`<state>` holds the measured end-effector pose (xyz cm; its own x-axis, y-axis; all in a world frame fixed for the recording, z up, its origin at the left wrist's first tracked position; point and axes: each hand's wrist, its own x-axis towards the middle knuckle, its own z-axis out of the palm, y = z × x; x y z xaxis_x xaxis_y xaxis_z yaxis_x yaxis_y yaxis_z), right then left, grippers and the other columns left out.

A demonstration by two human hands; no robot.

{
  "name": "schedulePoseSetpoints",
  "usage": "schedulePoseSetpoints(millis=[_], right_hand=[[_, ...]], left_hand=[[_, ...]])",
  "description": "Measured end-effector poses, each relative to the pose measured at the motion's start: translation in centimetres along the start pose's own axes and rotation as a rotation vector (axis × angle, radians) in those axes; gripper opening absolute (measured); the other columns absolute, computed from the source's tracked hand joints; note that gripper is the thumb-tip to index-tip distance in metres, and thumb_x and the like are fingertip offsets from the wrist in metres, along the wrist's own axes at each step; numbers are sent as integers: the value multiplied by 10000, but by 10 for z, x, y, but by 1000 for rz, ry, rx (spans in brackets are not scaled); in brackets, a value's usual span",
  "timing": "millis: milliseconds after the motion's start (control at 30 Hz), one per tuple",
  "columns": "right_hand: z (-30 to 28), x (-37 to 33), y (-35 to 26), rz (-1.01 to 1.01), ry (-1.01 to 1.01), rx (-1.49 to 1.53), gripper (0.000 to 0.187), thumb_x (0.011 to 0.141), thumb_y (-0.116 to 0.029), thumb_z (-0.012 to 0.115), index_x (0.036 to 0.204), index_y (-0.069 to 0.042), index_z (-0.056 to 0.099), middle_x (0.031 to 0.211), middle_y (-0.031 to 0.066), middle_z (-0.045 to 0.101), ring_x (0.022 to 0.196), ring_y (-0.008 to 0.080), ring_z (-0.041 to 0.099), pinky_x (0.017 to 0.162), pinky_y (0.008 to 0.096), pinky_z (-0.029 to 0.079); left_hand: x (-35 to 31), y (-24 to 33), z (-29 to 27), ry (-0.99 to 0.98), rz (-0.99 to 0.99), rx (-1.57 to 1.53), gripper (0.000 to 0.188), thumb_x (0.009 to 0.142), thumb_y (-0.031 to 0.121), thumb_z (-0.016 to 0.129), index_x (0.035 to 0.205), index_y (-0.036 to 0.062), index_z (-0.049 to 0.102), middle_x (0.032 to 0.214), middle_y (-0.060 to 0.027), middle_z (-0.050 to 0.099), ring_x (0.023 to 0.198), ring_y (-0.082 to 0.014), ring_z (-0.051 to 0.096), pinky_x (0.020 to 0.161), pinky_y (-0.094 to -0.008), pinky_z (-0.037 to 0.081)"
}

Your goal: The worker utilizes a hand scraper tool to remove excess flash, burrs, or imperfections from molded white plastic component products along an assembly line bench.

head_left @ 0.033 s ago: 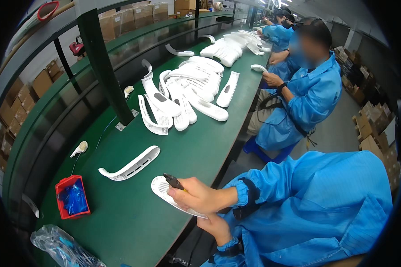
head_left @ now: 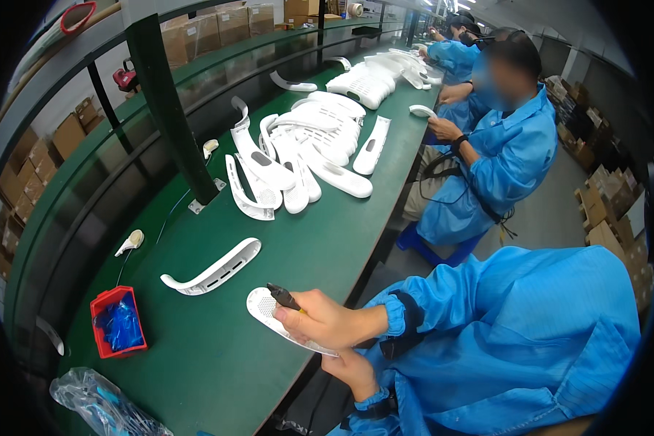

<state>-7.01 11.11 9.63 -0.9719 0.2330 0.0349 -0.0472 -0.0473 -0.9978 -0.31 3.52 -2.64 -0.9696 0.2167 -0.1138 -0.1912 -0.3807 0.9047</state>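
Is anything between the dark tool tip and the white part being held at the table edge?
Nothing visible. The right hand holds the dark tool with its tip right over the white part, which the left hand grips from below at the table edge. The nearest other part lies apart, farther up.

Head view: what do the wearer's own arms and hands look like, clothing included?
The right hand and the left hand are bare, with no gloves. Each arm wears a bright blue, smooth work-coat sleeve gathered into an elastic cuff at the wrist. A dark wrist band sits by each cuff. No rings or markings show on the fingers.
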Motion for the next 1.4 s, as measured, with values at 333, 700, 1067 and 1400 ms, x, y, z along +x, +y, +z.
schedulePoseSetpoints(millis=[333,700,1067,1400], right_hand=[[4,-12,-3,-54,-57,-223,282,1008,-239,503,930,28,550,651,171,517,577,308,528,558,371,430],[-40,0,-26,-113,-54,-223,296,976,-272,588,969,22,561,696,71,602,625,150,588,572,311,486],[-56,-36,8,-105,-160,-473,655,882,-395,660,1303,77,487,1074,225,645,1008,339,649,854,401,519],[-68,0,1,499,-264,437,440,969,-348,603,1206,20,555,1009,63,661,807,98,619,649,225,508]], left_hand=[[-2,-5,-11,-108,40,231,379,1001,300,561,1072,-71,588,939,-79,652,793,-139,623,676,-276,507],[1,24,10,-41,-74,45,278,995,159,509,1021,-110,576,834,-137,654,709,-204,648,674,-320,531],[-14,108,28,-147,114,746,622,945,161,540,1456,-83,283,1308,-340,524,1128,-501,570,911,-456,492],[2,154,11,-382,331,638,683,946,370,587,1453,-40,383,1193,-209,551,1029,-314,549,937,-401,435]])
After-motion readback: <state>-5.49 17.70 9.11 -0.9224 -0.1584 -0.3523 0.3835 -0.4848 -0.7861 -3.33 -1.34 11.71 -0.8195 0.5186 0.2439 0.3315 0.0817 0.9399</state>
